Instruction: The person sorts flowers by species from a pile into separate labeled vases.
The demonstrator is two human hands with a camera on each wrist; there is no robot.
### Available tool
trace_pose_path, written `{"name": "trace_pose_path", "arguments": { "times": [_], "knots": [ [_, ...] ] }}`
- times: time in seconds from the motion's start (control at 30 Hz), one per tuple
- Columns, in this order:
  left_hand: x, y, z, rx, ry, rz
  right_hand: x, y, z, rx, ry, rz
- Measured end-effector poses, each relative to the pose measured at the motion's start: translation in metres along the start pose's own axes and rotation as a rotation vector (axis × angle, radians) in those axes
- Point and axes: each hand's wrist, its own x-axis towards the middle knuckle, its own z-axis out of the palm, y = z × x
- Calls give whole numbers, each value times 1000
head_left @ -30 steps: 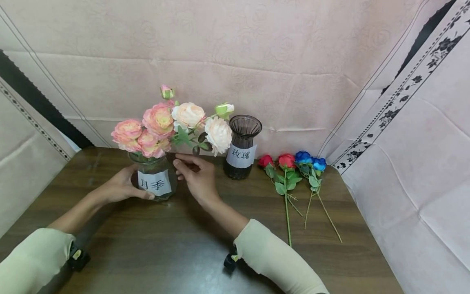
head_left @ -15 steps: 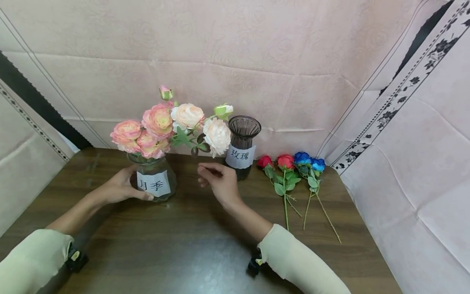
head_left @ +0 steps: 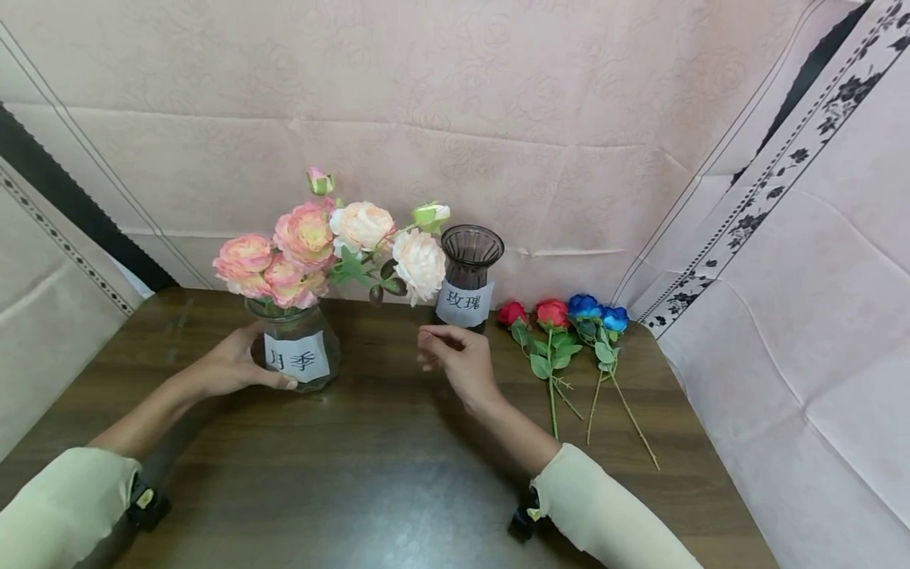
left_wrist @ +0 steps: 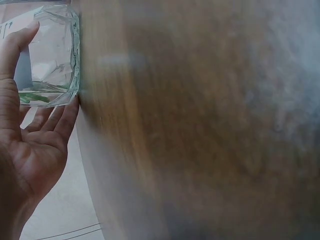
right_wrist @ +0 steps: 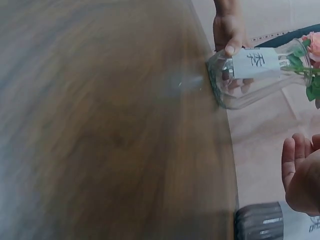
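My left hand point(head_left: 231, 363) grips a clear glass vase point(head_left: 302, 359) with a white paper label, thumb across its front and fingers behind. In the left wrist view, the fingers point(left_wrist: 67, 117) lie against the clear vase's base. Pink flowers point(head_left: 306, 235) and cream-white flowers point(head_left: 419, 265) stand in that vase, the white ones leaning right. My right hand point(head_left: 458, 359), fingers loosely bent and holding nothing, is in front of a dark ribbed vase point(head_left: 472, 251) and hides its lower part. The right wrist view shows those fingers point(right_wrist: 288, 162) with nothing between them.
Red roses point(head_left: 552, 313) and blue roses point(head_left: 584, 306) lie on the brown wooden table point(head_left: 298, 474) at the right, stems toward the front. A pale cloth backdrop point(head_left: 498, 95) rises behind the table. The dark vase also bears a label point(head_left: 464, 304).
My right hand has moved away from beside the flower-filled vase, rightward to the front of the dark vase. My left hand and the clear vase have stayed put.
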Motion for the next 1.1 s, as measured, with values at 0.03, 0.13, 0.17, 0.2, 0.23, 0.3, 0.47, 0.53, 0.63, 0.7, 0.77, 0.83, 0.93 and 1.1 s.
{"name": "trace_pose_path", "arguments": {
  "times": [0.03,0.13,0.17,0.2,0.23,0.3,0.47,0.53,0.63,0.7,0.77,0.83,0.93,1.1],
  "knots": [
    [0,0,0,-2,-2,-5,-1,0,-3,1,6,15],
    [0,2,2,-2,-6,-20,-4,1,-13,3,23,52],
    [0,2,3,-2,-8,-26,-5,1,-16,-2,27,60],
    [0,3,3,-3,-8,-29,-6,1,-20,-3,29,67],
    [0,3,4,-5,-10,-32,-7,1,-24,-6,31,71],
    [-1,4,5,1,-9,-37,-9,1,-31,-14,31,72],
    [-3,5,6,29,0,-61,-13,-3,-46,-32,50,85],
    [-3,5,6,41,6,-74,-13,-4,-53,-41,66,97],
    [-3,6,7,61,23,-94,-14,-5,-62,-52,87,109],
    [-3,6,7,59,33,-110,-15,-5,-69,-64,101,114],
    [-4,7,7,60,46,-134,-16,-5,-75,-71,114,118],
    [-5,7,6,54,57,-158,-17,-5,-80,-75,125,128],
    [-7,5,4,55,66,-184,-19,-6,-88,-76,136,139],
    [-8,-1,-1,54,70,-191,-21,-9,-103,-83,158,143]
  ]
}}
